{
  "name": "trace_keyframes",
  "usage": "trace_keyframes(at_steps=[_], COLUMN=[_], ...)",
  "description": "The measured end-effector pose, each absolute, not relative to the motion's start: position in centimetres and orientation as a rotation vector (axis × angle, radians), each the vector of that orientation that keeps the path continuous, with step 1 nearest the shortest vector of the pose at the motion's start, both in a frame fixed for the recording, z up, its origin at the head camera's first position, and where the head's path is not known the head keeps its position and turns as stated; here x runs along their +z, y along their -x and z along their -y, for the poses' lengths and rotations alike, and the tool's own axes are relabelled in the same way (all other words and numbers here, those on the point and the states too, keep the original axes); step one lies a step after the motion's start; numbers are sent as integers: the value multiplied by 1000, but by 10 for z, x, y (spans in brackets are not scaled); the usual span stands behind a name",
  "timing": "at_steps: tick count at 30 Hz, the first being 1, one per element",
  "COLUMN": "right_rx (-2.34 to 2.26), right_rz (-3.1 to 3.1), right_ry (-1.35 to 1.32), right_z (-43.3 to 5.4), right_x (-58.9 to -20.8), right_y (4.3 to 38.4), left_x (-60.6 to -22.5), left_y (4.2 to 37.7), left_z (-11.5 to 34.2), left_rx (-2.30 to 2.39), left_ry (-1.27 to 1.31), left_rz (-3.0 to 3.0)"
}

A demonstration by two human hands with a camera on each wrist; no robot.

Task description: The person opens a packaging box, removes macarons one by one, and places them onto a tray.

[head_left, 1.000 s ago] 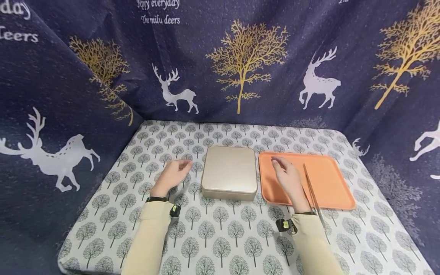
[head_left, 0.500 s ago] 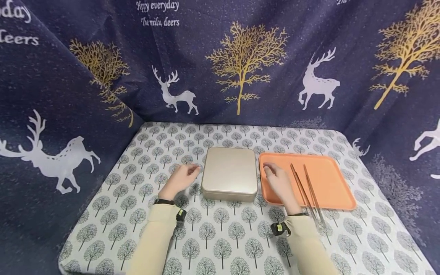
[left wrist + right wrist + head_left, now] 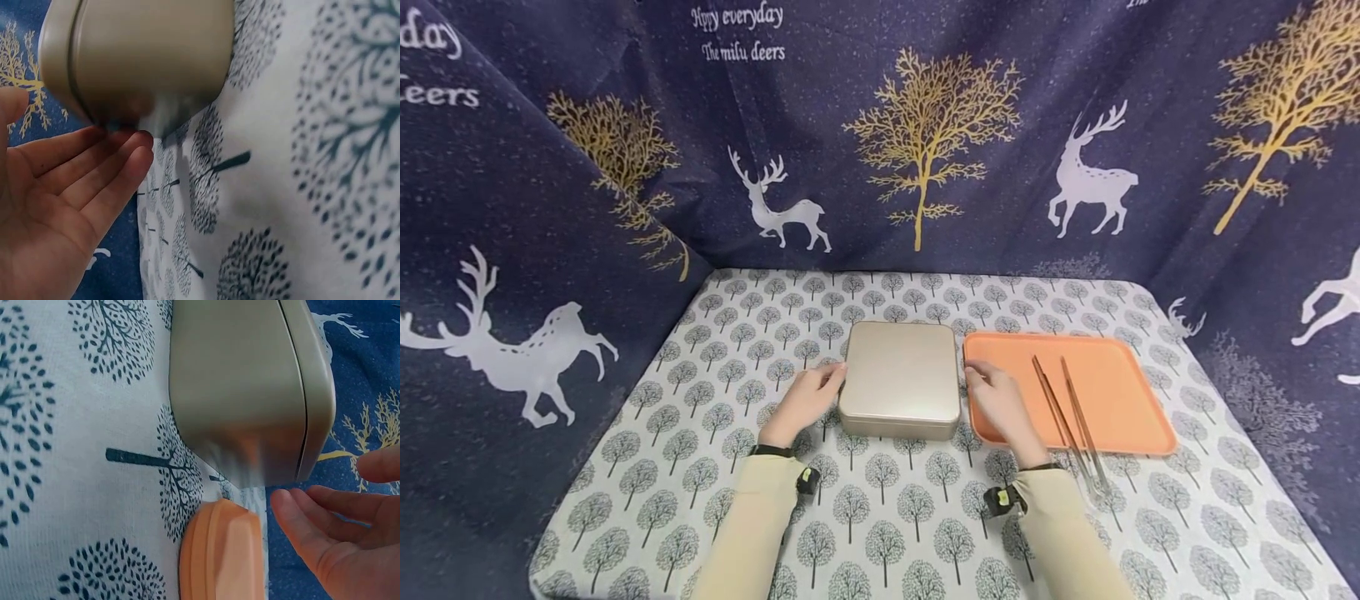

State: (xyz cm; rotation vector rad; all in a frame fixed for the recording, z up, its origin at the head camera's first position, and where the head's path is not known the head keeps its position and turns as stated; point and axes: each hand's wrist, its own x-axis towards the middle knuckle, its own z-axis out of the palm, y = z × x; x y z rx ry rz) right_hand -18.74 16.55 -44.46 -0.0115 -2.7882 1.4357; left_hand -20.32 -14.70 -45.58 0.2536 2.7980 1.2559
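Note:
A closed, gold-coloured square tin box (image 3: 901, 375) sits on the tablecloth between both hands. My left hand (image 3: 808, 400) is at its left side; in the left wrist view the straight fingertips (image 3: 142, 150) come right up to the tin's side wall. On the other side my right hand (image 3: 1000, 404) hovers over the tray's left edge. Its extended fingertips (image 3: 284, 499) lie close to the tin's right wall in the right wrist view, with the thumb held apart. Neither hand's fingers curl round anything.
An orange tray (image 3: 1120, 408) lies right of the tin. Metal tongs (image 3: 1070, 417) rest across it, their end reaching past the front rim. The table wears a tree-print cloth (image 3: 880, 517); a dark blue deer-print curtain (image 3: 850, 125) hangs behind and at the sides.
Both hands have moved inward to the tin's sides, the left hand to the right and the right hand to the left. The tongs, earlier partly covered by the right arm, now show more fully.

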Motion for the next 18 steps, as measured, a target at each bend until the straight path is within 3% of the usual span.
trace_keyframes(at_steps=[18], right_rx=[1411], right_rz=[2857], right_ry=[69], right_z=[-148], right_x=[-447], right_y=[183], left_x=[-463], left_y=[198], left_z=[131], left_rx=[1272], left_ry=[-165], left_rz=[-2825])
